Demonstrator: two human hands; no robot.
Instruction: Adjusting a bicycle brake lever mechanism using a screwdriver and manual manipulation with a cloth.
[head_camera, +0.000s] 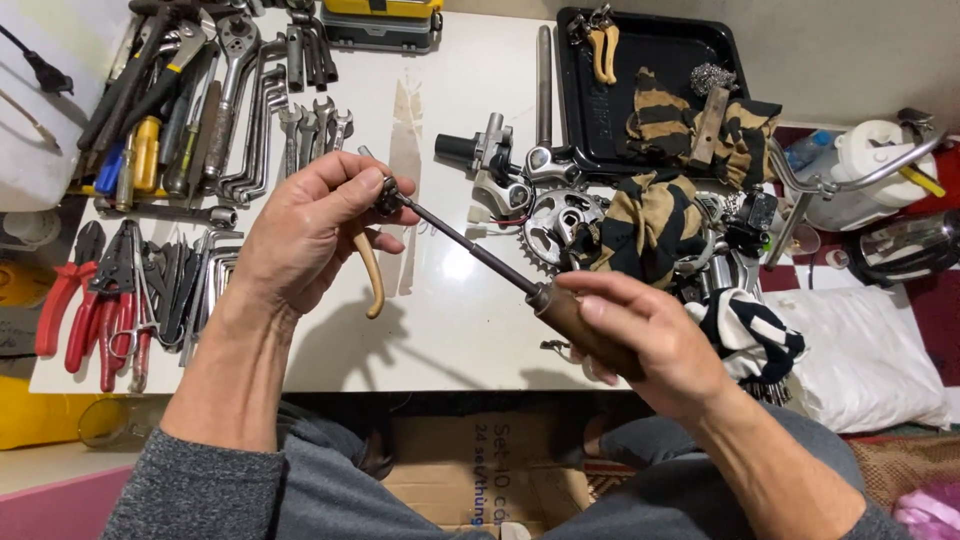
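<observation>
While the white table (450, 330) lies crowded with gear, a black tray (650, 40) at its far edge, rows of wrenches (250, 110) and red-handled pliers (80, 300) to the person's left, and a toothed chainring (556, 225) under striped rags (650, 225), both hands are busy over its bare middle. The right hand (655, 345) is wrapped tight around the brown wooden handle of a long screwdriver (470, 245), held slantwise above the table. The left hand (310, 225) pinches a small metal fitting (388, 192) against the tip, thumb and forefinger pressed together. The tool looks stiff and fairly weighty, steel shaft likely slick; the handle seems the sure place to grip.
</observation>
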